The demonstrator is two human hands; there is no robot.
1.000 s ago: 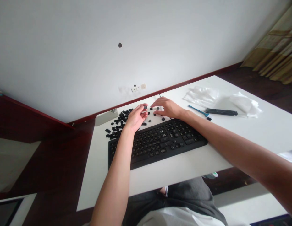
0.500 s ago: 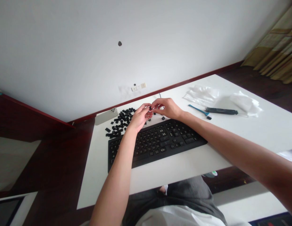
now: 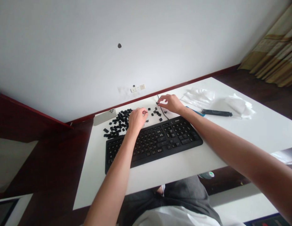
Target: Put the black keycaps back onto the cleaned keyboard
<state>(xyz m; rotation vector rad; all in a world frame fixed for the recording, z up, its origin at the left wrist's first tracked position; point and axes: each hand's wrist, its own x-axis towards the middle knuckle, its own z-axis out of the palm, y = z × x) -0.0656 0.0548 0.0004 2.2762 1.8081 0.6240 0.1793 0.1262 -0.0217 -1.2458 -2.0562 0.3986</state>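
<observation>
A black keyboard (image 3: 150, 147) lies along the front of the white table, many of its key positions without caps. Beyond its left half is a heap of loose black keycaps (image 3: 119, 121). My left hand (image 3: 136, 119) is at the heap's right edge, back upward and fingers drawn together; a small dark edge shows at the fingertips, too small to name. Farther right, my right hand (image 3: 171, 103) pinches a black keycap (image 3: 157, 103) between thumb and fingertips, just above the table. Several more keycaps (image 3: 157, 113) lie scattered between the hands.
A phone (image 3: 104, 117) rests at the table's back left. Right of my right forearm are a black tool (image 3: 216, 112), a partly hidden blue brush (image 3: 195, 111) and crumpled white plastic bags (image 3: 199, 97). The keyboard's cable (image 3: 162, 111) runs toward the wall.
My hands met around a keycap half a second ago and are now apart. The right has moved off to the upper right with a keycap; the left has turned palm down and its fingers have closed.
</observation>
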